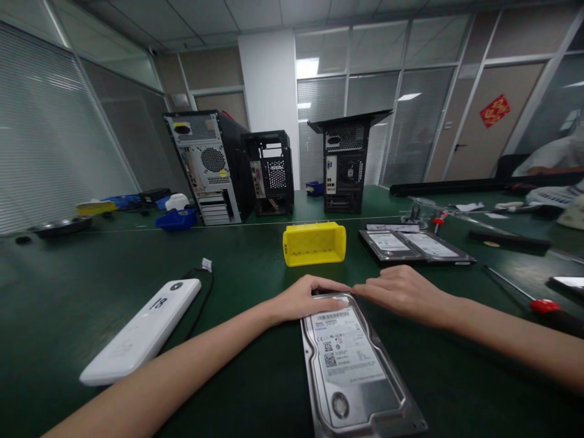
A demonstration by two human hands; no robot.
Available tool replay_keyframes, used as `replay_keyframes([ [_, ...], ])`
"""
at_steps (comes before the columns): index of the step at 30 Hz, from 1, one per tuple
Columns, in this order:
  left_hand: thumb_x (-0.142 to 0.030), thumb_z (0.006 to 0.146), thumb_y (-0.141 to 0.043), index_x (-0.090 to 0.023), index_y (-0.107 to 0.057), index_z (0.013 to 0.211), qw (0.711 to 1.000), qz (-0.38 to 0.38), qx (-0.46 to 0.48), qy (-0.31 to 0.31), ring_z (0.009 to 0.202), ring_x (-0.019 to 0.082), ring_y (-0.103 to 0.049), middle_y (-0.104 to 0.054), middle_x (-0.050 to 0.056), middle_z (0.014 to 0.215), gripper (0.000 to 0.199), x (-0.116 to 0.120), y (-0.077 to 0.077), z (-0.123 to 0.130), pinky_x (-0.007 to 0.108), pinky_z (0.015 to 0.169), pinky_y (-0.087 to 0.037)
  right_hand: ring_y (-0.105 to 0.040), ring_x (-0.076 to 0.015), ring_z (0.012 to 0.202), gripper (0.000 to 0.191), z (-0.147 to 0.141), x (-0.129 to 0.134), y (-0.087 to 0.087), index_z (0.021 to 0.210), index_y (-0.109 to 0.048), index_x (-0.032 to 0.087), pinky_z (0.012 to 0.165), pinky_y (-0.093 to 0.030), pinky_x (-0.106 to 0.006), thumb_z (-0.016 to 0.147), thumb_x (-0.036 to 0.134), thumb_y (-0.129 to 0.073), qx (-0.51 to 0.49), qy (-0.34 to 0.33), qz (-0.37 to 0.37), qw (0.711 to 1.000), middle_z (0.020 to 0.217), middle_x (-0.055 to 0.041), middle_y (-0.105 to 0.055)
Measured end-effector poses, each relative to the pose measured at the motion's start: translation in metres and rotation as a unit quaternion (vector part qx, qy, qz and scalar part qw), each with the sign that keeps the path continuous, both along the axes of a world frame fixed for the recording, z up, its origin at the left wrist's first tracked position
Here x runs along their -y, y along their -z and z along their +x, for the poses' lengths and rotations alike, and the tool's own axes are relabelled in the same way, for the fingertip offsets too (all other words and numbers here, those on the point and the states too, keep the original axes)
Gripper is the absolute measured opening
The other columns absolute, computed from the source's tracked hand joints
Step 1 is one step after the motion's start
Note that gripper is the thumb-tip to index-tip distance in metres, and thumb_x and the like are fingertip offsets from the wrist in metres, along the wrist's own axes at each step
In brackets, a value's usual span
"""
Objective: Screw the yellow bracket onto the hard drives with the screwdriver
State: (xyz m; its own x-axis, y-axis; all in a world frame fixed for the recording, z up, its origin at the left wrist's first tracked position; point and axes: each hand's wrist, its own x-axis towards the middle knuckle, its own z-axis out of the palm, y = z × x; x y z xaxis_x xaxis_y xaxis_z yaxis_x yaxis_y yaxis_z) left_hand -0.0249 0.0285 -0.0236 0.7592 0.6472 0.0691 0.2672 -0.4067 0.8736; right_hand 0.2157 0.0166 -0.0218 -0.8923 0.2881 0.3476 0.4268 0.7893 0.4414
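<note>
A silver hard drive (351, 365) with a white label lies label up on the dark green table, close to me. My left hand (305, 299) grips its far end, the thumb on the top face and the fingers behind the far edge. At the far right corner of the drive, the index finger of my right hand (401, 292) points left and its tip touches or nearly touches the corner. The other fingers of that hand are curled; whether something small is between them is hidden. Just beyond both hands stands a yellow bin (314, 244) with small dark bits inside.
A white power bank (143, 328) with a cable lies left. More hard drives (410, 243) and a screwdriver (538, 304) are right. Three computer cases (214, 164) stand behind, near a blue bin (176, 219). A person (554, 155) sits at the far right.
</note>
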Motion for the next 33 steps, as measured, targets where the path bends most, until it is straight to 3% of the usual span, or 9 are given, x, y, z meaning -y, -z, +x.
replay_keyframes([
  [4, -0.033, 0.081, -0.06, -0.02, -0.058, 0.119, 1.0, -0.008, 0.005, 0.0, 0.11, 0.021, -0.057, -0.061, 0.007, 0.121, 0.04, 0.002, 0.001, 0.0, 0.031, 0.093, -0.043, -0.058, -0.0095, 0.057, 0.023, 0.001, 0.001, 0.004, 0.108, -0.058, 0.018, 0.053, -0.037, -0.024, 0.091, 0.021, -0.042, -0.057, 0.031, -0.098, 0.993, 0.077, -0.0009, -0.068],
  [8, -0.034, 0.08, -0.061, -0.019, -0.059, 0.118, 1.0, -0.003, 0.008, -0.006, 0.108, 0.021, -0.057, -0.062, 0.007, 0.119, 0.041, 0.001, 0.003, 0.001, 0.032, 0.094, -0.043, -0.065, -0.0091, 0.08, 0.026, 0.001, 0.004, 0.004, 0.11, -0.06, 0.021, 0.069, -0.046, -0.02, 0.09, 0.021, -0.044, -0.119, 0.057, -0.248, 0.96, 0.096, -0.0018, -0.069],
  [12, -0.034, 0.081, -0.06, -0.02, -0.058, 0.119, 1.0, -0.002, 0.008, -0.003, 0.108, 0.021, -0.058, -0.061, 0.007, 0.119, 0.041, 0.001, 0.005, 0.001, 0.032, 0.092, -0.044, -0.066, -0.0105, 0.086, 0.028, 0.001, 0.005, 0.007, 0.112, -0.061, 0.021, 0.076, -0.049, -0.021, 0.088, 0.021, -0.047, -0.168, 0.09, -0.314, 0.93, 0.1, -0.0016, -0.07],
  [19, -0.036, 0.08, -0.06, -0.016, -0.057, 0.12, 1.0, 0.0, 0.002, -0.006, 0.11, 0.021, -0.056, -0.06, 0.009, 0.121, 0.044, 0.003, 0.001, 0.001, 0.033, 0.095, -0.042, -0.066, -0.0112, 0.086, 0.031, 0.0, 0.007, 0.012, 0.115, -0.06, 0.021, 0.075, -0.051, -0.022, 0.089, 0.023, -0.044, -0.207, 0.1, -0.319, 0.919, 0.103, -0.002, -0.069],
  [28, -0.036, 0.081, -0.059, -0.015, -0.057, 0.12, 1.0, -0.004, 0.011, 0.0, 0.109, 0.022, -0.057, -0.061, 0.01, 0.12, 0.044, 0.002, 0.003, 0.0, 0.033, 0.094, -0.043, -0.065, -0.012, 0.091, 0.031, 0.003, 0.006, 0.022, 0.116, -0.059, 0.022, 0.078, -0.05, -0.024, 0.089, 0.02, -0.044, -0.194, 0.076, -0.298, 0.932, 0.106, -0.0007, -0.068],
  [33, -0.034, 0.081, -0.06, -0.015, -0.057, 0.12, 1.0, -0.006, 0.009, -0.004, 0.111, 0.022, -0.056, -0.06, 0.009, 0.122, 0.043, 0.004, 0.001, 0.001, 0.033, 0.095, -0.042, -0.064, -0.0121, 0.08, 0.035, 0.005, 0.006, 0.021, 0.121, -0.056, 0.022, 0.068, -0.047, -0.023, 0.089, 0.018, -0.042, -0.169, 0.065, -0.268, 0.946, 0.094, -0.003, -0.069],
])
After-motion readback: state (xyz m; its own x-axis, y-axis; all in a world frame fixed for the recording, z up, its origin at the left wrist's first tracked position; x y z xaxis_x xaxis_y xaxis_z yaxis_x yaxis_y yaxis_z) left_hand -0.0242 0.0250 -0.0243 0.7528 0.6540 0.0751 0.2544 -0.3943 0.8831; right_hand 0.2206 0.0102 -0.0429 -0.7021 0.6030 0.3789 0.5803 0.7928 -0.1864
